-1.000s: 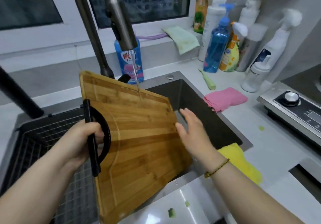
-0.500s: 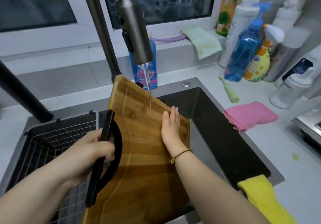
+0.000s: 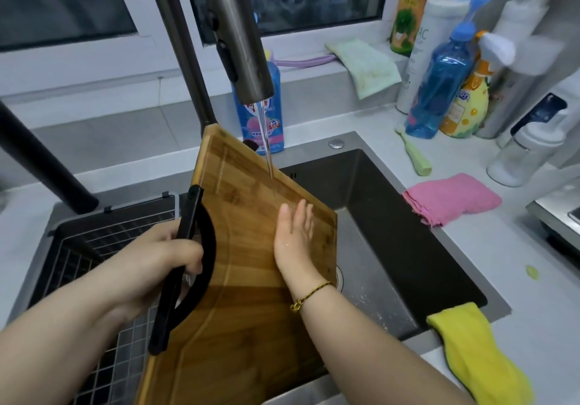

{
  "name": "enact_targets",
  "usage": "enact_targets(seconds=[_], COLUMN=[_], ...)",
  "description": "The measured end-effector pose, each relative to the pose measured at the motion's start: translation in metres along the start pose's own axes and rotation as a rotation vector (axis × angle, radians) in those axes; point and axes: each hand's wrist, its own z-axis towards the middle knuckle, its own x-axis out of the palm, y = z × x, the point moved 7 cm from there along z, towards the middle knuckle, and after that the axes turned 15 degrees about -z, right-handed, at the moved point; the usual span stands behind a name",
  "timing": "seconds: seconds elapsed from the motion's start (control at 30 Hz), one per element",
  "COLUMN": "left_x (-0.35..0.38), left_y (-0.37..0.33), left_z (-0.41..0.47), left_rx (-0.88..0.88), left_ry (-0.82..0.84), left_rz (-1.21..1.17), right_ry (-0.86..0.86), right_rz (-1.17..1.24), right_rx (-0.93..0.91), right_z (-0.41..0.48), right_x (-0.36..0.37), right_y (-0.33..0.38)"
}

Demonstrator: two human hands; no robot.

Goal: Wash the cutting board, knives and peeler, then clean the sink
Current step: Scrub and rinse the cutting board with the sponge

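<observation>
A wooden cutting board with a black handle is held tilted over the dark sink. My left hand grips the black handle at the board's left edge. My right hand lies flat on the board's wet face near its right edge, fingers together and pointing up. A thin stream of water falls from the steel faucet head onto the upper part of the board. No knives or peeler are visible.
A black wire drain basket fills the sink's left side. A yellow cloth hangs over the sink's right rim, a pink cloth lies on the counter, and bottles stand at the back right. A blue detergent bottle stands behind the faucet.
The board has been turned steeper under the stream. My right hand came from beside the board's edge onto its face and has slid slightly right along it.
</observation>
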Motion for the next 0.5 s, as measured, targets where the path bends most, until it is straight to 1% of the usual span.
enact_targets(seconds=[0.1, 0.13, 0.2, 0.27, 0.37, 0.5], left_x=[0.0, -0.001, -0.005, -0.008, -0.013, -0.018], left_y=[-0.002, -0.002, -0.002, -0.003, -0.004, -0.004], left_z=[-0.003, -0.004, -0.006, -0.009, -0.015, -0.022], left_rx=[0.005, 0.006, 0.008, 0.008, 0.008, 0.012], left_ry=[0.007, 0.007, -0.001, 0.009, 0.016, 0.033], left_rz=[-0.002, 0.0, 0.005, 0.009, -0.006, -0.042], right_ry=[-0.035, -0.046, -0.051, -0.05, -0.022, 0.02], right_rz=[-0.08, -0.095, -0.104, -0.067, -0.027, 0.108], right_rx=[-0.268, -0.308, -0.296, -0.16, 0.116, 0.322], right_z=[-0.023, -0.026, -0.018, 0.001, 0.031, 0.05], right_x=[0.006, 0.007, 0.006, 0.002, -0.007, -0.017], right_y=[0.038, 0.043, 0.036, 0.011, -0.041, -0.088])
